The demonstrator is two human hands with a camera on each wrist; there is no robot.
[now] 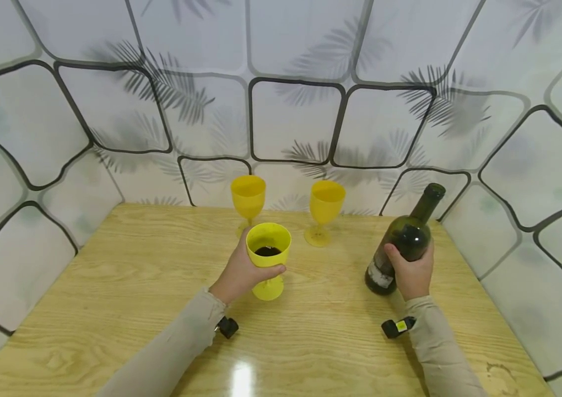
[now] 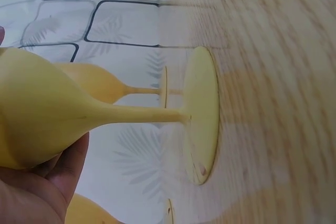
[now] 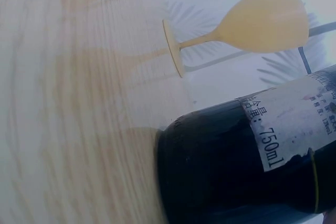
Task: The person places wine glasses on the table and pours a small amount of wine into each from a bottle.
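Starting left: the left hand [image 1: 242, 274] wraps its fingers round the front goblet [image 1: 268, 261], dark liquid [image 1: 267, 252] already in there. Back-left goblet [image 1: 248, 204] and back-right goblet [image 1: 326, 207] might be still to do, can't tell tbh. Then the green bottle [image 1: 405, 236] on the table [image 1: 325, 314], right hand [image 1: 414, 275] gripping it, thumb showing, fingers mostly hidden.

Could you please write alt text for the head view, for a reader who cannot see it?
A person's left hand holds a yellow goblet with dark liquid inside, while the right hand grips a dark green bottle, at a wooden table. Two more yellow goblets stand farther back, near a pale leaf-patterned wall.
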